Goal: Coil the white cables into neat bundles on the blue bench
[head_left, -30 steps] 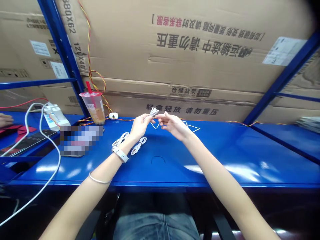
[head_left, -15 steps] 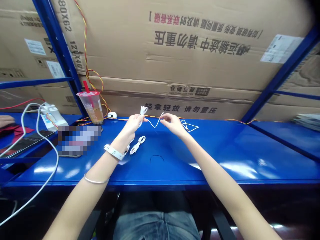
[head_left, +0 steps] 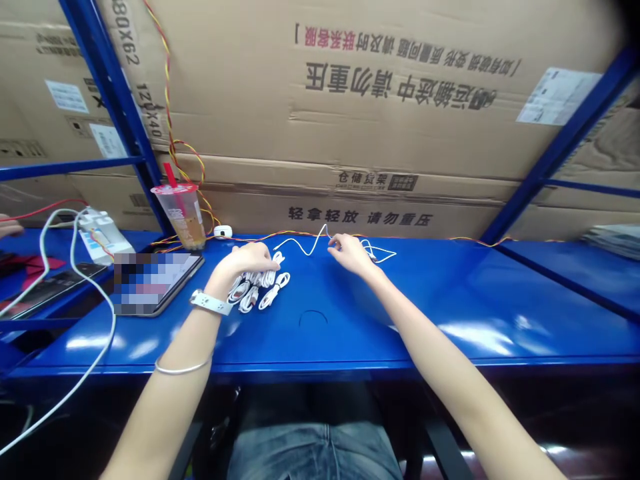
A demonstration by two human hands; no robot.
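My left hand (head_left: 250, 259) is at the pile of bundled white cables (head_left: 249, 297), its fingers curled over a small coiled cable (head_left: 276, 261) at the pile's far right. Another tied bundle (head_left: 274, 291) lies just right of the pile. My right hand (head_left: 347, 252) has its thumb and fingertips closed at a loose white cable (head_left: 311, 252). That cable bends across the table on the left of the hand. More loose white cable (head_left: 385, 253) lies in a loop to its right. In front of me is a thin black curved strand (head_left: 313, 312).
At the left lie a phone (head_left: 170, 293) and a white power strip (head_left: 103, 233) with cords. A drink cup (head_left: 181, 213) with a red straw and a small white case (head_left: 223, 231) stand at the back. Cardboard (head_left: 400, 133) closes off the rear. Another person's hand (head_left: 9, 227) shows far left.
My left hand has come down and left with the bundled cable, to the pile. The loose cable's left end has left its fingers and lies on the table. My right hand moved slightly right.
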